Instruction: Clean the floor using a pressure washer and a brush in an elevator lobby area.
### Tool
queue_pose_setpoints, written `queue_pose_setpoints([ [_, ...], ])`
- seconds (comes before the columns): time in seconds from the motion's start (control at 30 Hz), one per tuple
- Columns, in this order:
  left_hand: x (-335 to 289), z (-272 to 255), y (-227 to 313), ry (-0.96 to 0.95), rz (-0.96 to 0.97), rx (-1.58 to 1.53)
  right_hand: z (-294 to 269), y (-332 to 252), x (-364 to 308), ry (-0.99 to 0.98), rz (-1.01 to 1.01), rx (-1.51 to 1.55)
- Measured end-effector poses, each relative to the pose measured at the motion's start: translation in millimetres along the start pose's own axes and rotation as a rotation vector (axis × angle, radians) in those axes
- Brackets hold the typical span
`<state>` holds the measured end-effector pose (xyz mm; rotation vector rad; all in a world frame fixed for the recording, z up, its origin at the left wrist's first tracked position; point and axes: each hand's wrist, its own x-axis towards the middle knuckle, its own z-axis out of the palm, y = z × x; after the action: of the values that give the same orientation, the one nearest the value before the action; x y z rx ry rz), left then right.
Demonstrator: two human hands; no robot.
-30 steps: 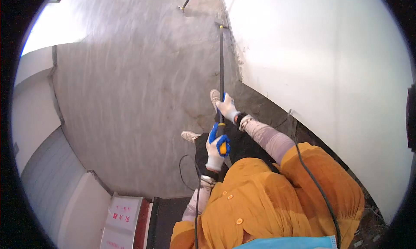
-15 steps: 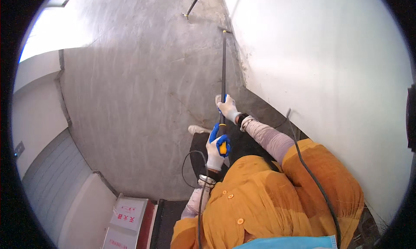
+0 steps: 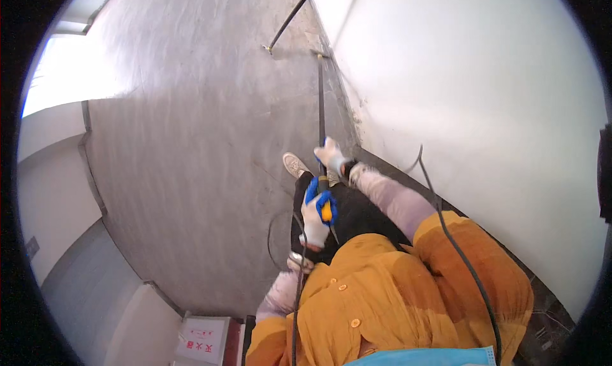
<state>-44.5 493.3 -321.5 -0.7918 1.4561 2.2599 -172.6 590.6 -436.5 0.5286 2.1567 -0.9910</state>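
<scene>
Item: black pole [image 3: 321,105], one; lies ahead of the person, its crosspiece [image 3: 320,53] low at the foot of the white wall [image 3: 446,98].
Left hand [image 3: 315,216]: gloved, closed around the pole's near end, yellow grip [image 3: 327,211] showing.
Right hand [image 3: 330,154]: gloved, gripping the shaft farther up.
Change: left shoe [image 3: 294,165] now leads, where the right shoe [image 3: 333,177] led a second ago; second pole [image 3: 292,15] shows at greater length. Crosspiece remains beside the wall. Judged meaning: a step forward along the wall, work continuing there.
Obscured: right shoe mostly covered; right hand blurred, some fingers hidden; whether the crosspiece touches the wall, cannot tell. Second pole cut off above, its holder out of view; white box [image 3: 203,337] cut off below.
</scene>
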Motion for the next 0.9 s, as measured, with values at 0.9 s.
queue_pose_setpoints([
  [0.9, 58.3, -37.6, 118.7, 0.078, -0.400, -0.314, 13.6, -109.6, 42.0, 0.051, 0.053, -0.076],
])
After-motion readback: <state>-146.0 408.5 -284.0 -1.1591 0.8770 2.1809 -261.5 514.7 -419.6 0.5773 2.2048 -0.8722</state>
